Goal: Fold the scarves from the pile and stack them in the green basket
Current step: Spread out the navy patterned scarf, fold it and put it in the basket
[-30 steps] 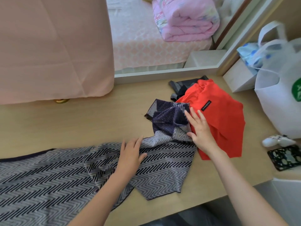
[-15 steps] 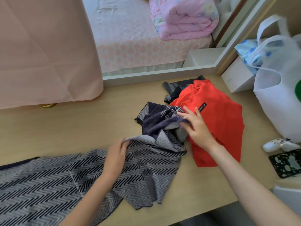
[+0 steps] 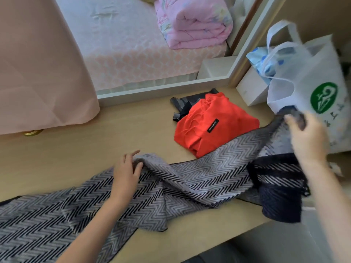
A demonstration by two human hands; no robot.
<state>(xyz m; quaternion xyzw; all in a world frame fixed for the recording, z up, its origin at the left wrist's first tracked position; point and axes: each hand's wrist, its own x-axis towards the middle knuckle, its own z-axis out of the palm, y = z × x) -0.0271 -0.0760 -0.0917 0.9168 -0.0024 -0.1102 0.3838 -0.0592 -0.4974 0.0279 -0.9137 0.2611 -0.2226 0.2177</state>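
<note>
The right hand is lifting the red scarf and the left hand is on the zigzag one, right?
No. In the head view the right hand lifts an end of the zigzag scarf; the red scarf lies on the table. The left hand is on it too.

White tote bag (image 3: 307, 73), pink quilt (image 3: 193, 21), curtain (image 3: 38, 63)

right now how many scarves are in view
3: the herringbone scarf held by left hand and right hand, the red scarf behind it, a dark grey scarf partly under that. More may be hidden.
</note>
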